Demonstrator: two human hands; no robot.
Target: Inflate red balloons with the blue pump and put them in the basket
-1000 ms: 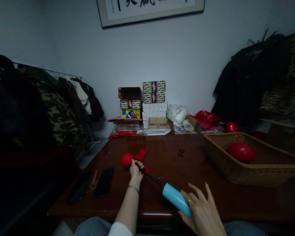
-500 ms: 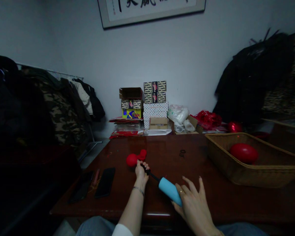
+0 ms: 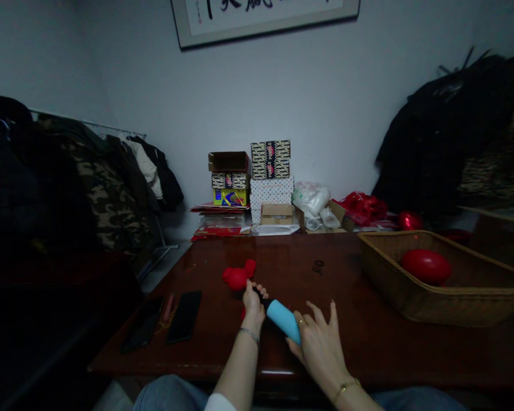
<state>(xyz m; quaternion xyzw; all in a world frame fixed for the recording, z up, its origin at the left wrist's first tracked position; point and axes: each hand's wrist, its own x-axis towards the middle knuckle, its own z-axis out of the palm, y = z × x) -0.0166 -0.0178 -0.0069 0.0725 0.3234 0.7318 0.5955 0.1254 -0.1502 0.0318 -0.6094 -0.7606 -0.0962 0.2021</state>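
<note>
My left hand is closed around the black end of a hand-held balloon pump. A small, partly filled red balloon with uneven lobes sticks out just beyond that fist; its neck is hidden by the fingers. My right hand grips the near end of the pump's light blue barrel between thumb and palm, while its other fingers stretch outward. The barrel lies slanted above the table, close up against my left hand. A bit of red shows beside my left wrist.
To the right, a wicker basket holds a large red balloon. Two dark phones, one a black phone, lie at left. Thin black bands rest on the brown table. Stacked boxes stand at the back.
The blue barrel has slid up toward my left hand, covering the black rod that showed before. My right hand moved left with it. The red balloon has shifted and changed shape.
</note>
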